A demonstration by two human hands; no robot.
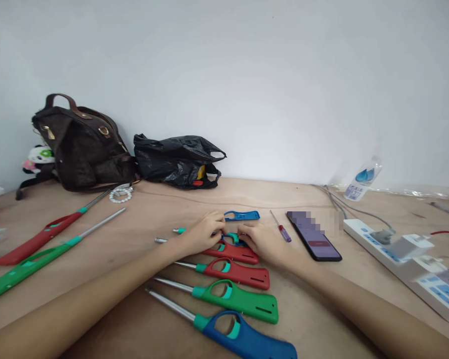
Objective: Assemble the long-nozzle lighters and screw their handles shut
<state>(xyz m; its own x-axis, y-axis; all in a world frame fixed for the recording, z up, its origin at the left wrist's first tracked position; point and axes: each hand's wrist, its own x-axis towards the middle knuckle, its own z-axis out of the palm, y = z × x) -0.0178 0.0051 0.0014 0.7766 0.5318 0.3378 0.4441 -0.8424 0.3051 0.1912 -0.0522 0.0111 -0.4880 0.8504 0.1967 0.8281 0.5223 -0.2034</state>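
Observation:
A blue lighter [232,237] with a teal trigger lies between my hands, largely covered by them. My left hand [204,233] has its fingers curled down onto the trigger end, and the teal collar [178,231] pokes out beyond its wrist. On the handle end, my right hand [260,242] is closed with bent fingers. Just behind them rests a loose blue half-shell [243,216] of a lighter handle. Nearer to me lie two red lighters [232,252] [239,273], a green lighter [239,300] and another blue lighter [247,336], roughly parallel.
A purple-handled screwdriver [283,232], a phone [314,237] and a power strip [400,269] with plugs lie to the right. Behind it stands a tilted bottle [363,178]. At left are long red [41,242] and green [33,267] lighters, a bracelet [120,194], a backpack [82,144] and a black plastic bag [172,159].

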